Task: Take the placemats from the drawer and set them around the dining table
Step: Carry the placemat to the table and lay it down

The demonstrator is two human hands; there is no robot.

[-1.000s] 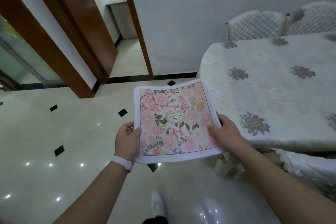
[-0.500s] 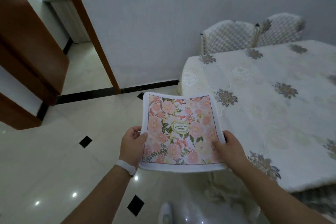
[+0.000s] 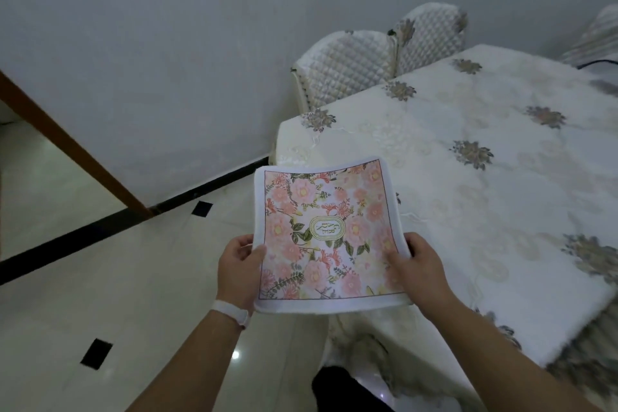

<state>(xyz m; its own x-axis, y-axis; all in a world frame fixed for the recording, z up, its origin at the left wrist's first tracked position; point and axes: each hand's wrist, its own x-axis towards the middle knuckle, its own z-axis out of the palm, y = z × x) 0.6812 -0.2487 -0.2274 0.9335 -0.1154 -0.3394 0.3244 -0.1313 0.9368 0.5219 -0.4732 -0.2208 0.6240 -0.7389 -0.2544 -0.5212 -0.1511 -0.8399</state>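
A square placemat (image 3: pixel 326 237) with pink flowers, a white border and an oval label in its middle is held flat in front of me. My left hand (image 3: pixel 239 273) grips its left edge, thumb on top, with a white band on the wrist. My right hand (image 3: pixel 418 269) grips its right edge. The placemat's far right corner overlaps the near left corner of the dining table (image 3: pixel 485 177), which wears a white cloth with grey flower patches. I cannot tell whether more than one placemat is in the stack.
Two quilted white chairs (image 3: pixel 347 67) stand at the table's far side against the grey wall, and another chair back (image 3: pixel 598 40) shows at the right edge. A wooden door frame (image 3: pixel 67 144) is at left. Glossy tiled floor (image 3: pixel 100 278) lies to the left.
The view has swung right and closer to the table. The placemat, still in both hands, now reaches over the table's corner; the doorway has slid out to the left.
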